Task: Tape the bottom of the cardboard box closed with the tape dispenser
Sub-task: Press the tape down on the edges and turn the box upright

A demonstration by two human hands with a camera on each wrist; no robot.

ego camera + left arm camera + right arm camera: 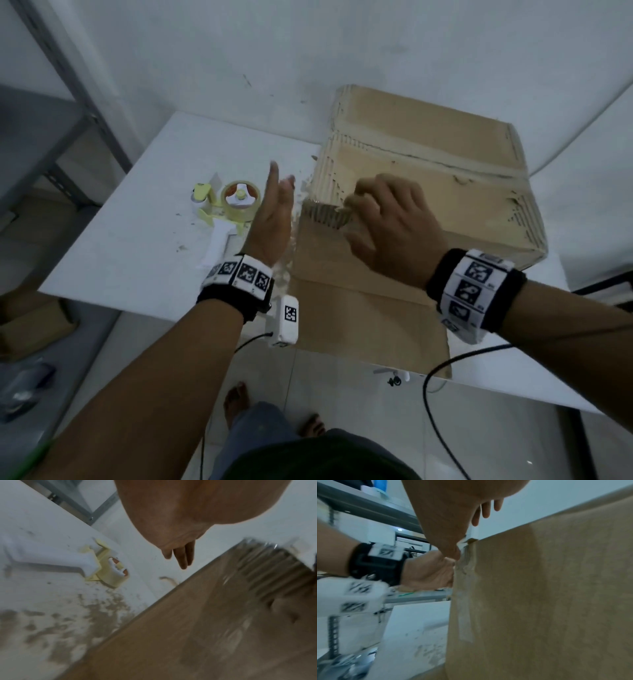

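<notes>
right hand (394, 226) presses box (462, 192); left hand (270, 219) beside dispenser (229, 209)

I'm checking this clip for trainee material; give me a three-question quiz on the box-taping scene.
1. True or false: the yellow-and-white plastic tape dispenser lies on the white table, in neither hand.
2. Which hand presses the brown cardboard box at its near left corner? A) left hand B) right hand
3. Fill in: the left hand's fingers are ___ (straight/curled).

Key: 1 true; 2 B; 3 straight.

dim, soft, blurred wrist views
</notes>
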